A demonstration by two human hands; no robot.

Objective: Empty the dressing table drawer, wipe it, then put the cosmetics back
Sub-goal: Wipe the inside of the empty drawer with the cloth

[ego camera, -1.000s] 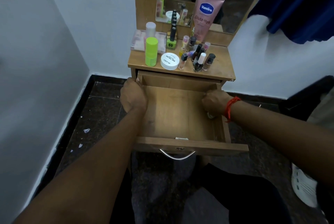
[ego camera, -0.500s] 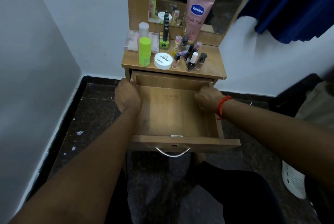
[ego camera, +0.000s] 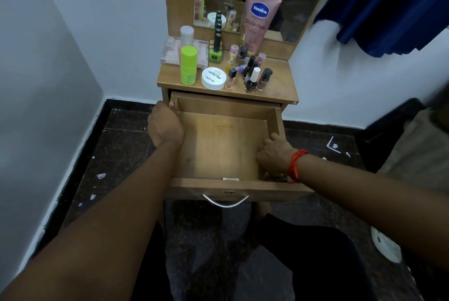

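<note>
The wooden drawer (ego camera: 226, 145) is standing pulled out, empty. The left hand (ego camera: 165, 128) is gripping its left wall, fingers curled over the rim. The right hand (ego camera: 275, 152) is reaching inside by the right wall; whether it holds anything is unclear. Small glass bottles (ego camera: 252, 77), probably fragile and slippery, are crowding the counter (ego camera: 279, 86); best pinched by their caps.

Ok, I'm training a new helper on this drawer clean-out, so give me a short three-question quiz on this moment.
1. True or false: the drawer stands pulled open, its floor bare.
2. Where are the cosmetics?
A) inside the drawer
B) on the tabletop
C) on the floor
3. Fill in: the left hand grips the drawer's ____ wall.

Key:
1. True. The right hand reaches into its front right corner.
2. B. The white jar, green bottle and pink tube stand there.
3. left
</note>
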